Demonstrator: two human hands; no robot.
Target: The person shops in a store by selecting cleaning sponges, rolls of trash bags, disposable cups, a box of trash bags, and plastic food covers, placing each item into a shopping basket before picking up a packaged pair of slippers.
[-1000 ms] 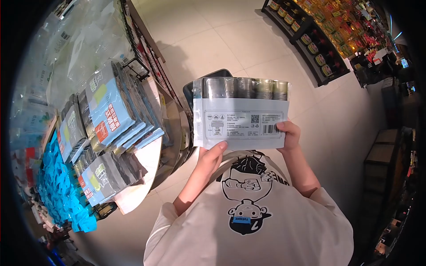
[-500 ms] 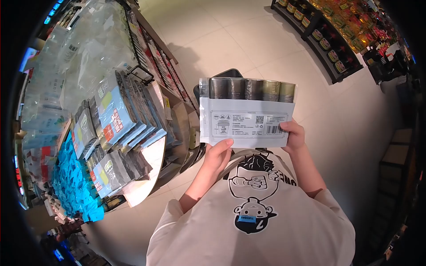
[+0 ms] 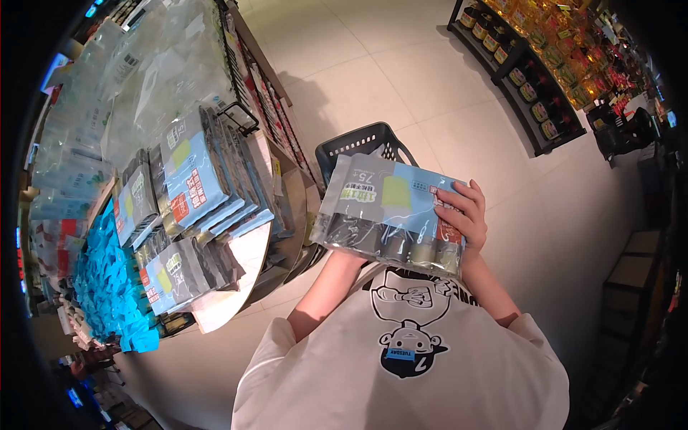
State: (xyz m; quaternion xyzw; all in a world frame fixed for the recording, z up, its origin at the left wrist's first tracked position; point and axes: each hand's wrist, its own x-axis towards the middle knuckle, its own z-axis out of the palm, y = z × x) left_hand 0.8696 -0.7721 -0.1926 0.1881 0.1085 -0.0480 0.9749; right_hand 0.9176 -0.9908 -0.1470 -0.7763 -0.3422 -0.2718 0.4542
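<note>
A clear-wrapped pack of trash bag rolls is held out in front of me, tilted, its blue and grey printed face up and its dark rolls along the near edge. My right hand grips its right end, fingers laid over the printed face. My left hand goes under the pack's lower left edge; its fingers are hidden behind the pack. Below and beyond the pack, a dark shopping basket shows in part, something pale inside it.
To the left, a display shelf holds stacked similar packs, blue packages and many clear plastic packages. At the upper right, a dark rack carries jars. Pale floor tiles lie between.
The pack has been turned over from its white text side to its coloured printed side, and lowered toward me. My right hand's fingers now lie on top; the left hand has slipped underneath. More basket shows.
</note>
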